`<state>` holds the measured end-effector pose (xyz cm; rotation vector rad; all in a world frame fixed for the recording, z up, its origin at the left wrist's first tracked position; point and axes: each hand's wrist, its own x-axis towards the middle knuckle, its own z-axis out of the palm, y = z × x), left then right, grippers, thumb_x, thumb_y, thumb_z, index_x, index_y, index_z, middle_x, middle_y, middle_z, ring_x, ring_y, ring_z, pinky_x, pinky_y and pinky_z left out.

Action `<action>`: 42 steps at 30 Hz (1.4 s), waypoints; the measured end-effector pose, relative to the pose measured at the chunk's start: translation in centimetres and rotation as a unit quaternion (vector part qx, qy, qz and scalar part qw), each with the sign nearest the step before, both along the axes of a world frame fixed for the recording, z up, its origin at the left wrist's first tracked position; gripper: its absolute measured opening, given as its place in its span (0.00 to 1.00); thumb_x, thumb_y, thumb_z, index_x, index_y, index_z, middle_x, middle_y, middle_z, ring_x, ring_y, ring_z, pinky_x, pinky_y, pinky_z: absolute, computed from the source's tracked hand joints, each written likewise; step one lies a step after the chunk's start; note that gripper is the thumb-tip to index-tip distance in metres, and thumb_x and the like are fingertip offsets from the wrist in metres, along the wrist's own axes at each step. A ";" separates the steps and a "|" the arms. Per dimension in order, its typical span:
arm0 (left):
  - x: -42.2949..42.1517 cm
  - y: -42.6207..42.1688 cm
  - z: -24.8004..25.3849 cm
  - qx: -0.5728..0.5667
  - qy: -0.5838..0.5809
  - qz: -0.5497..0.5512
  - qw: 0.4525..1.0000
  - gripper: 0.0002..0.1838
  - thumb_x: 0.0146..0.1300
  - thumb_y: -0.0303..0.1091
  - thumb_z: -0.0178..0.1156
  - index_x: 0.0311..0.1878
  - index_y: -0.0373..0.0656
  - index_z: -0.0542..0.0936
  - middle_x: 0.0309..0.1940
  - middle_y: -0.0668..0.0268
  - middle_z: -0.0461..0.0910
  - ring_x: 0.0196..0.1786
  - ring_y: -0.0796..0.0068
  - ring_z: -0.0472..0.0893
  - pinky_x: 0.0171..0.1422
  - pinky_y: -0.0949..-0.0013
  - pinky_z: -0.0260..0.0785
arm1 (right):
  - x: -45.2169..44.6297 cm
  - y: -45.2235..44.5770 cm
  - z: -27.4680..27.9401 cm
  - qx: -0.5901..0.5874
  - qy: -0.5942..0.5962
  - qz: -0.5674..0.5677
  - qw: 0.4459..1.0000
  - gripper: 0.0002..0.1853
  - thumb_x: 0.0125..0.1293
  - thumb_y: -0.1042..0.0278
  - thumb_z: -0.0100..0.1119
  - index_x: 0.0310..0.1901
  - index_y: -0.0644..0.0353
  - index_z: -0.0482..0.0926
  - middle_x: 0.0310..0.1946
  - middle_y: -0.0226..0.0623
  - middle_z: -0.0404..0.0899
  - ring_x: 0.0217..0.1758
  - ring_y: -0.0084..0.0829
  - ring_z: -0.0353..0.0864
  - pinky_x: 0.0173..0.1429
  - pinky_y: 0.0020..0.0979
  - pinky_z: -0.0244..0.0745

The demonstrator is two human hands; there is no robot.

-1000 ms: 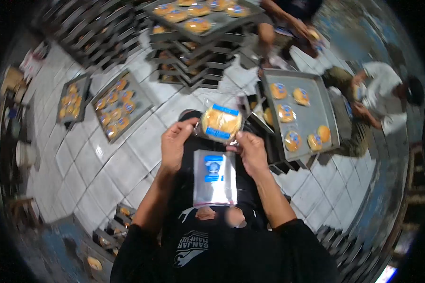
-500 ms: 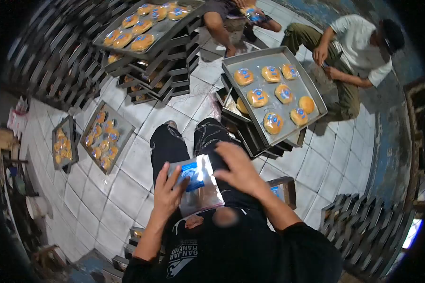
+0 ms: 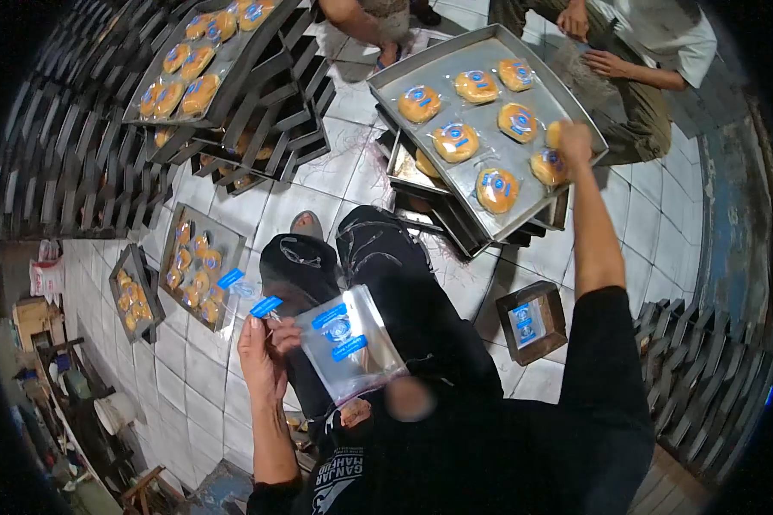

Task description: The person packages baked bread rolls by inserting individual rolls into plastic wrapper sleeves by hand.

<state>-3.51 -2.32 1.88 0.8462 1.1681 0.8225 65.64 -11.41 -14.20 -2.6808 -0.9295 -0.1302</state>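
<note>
My left hand [image 3: 266, 348] is closed on a clear plastic bag [image 3: 266, 306] with blue print, held up left of my lap. A stack of similar flat bags [image 3: 343, 335] lies on my thighs. My right hand [image 3: 573, 142] is stretched out over the right side of a large metal tray [image 3: 511, 227], its fingers curled at a bare bun [image 3: 554, 135] and partly hidden. Beside it sits a wrapped bun [image 3: 548, 166], one of several in clear bags with blue print on this tray.
More wrapped buns fill a tray [image 3: 258, 39] on a stack at upper left. Two smaller trays [image 3: 167, 279] [image 3: 146, 318] stand on the tiled floor. A box [image 3: 551, 339] with printed bags sits at right. Another person's hand [image 3: 605, 64] is beyond the large tray.
My left hand has moved left off the stack with a single bag. My right hand has gone from above my lap to the bare bun on the large tray. The view has shifted.
</note>
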 end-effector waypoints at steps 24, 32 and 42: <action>5.9 7.9 -1.5 -0.092 -0.226 0.102 0.964 0.11 0.74 0.37 0.62 0.48 0.40 0.76 0.44 0.57 0.84 0.52 0.60 0.86 0.55 0.55 0.82 | -47.8 3.8 18.0 0.330 0.225 0.557 0.728 0.25 0.48 0.84 0.70 0.51 0.62 0.80 0.54 0.48 0.77 0.59 0.51 0.80 0.63 0.43 0.79; 3.4 3.9 1.6 -0.153 -0.348 0.022 0.925 0.23 0.79 0.51 0.47 0.57 0.42 0.80 0.50 0.61 0.86 0.54 0.67 0.85 0.60 0.57 0.78 | -51.6 6.3 20.6 0.250 0.064 0.560 0.787 0.25 0.55 0.76 0.67 0.58 0.59 0.78 0.55 0.43 0.79 0.62 0.47 0.79 0.70 0.51 0.66; 2.7 1.2 -1.5 0.101 -0.225 0.099 0.964 0.29 0.80 0.48 0.51 0.77 0.45 0.63 0.65 0.61 0.77 0.68 0.64 0.77 0.75 0.60 0.66 | -54.6 8.7 16.0 0.166 0.036 0.608 0.776 0.29 0.64 0.78 0.56 0.69 0.62 0.71 0.65 0.52 0.75 0.72 0.51 0.72 0.80 0.61 0.54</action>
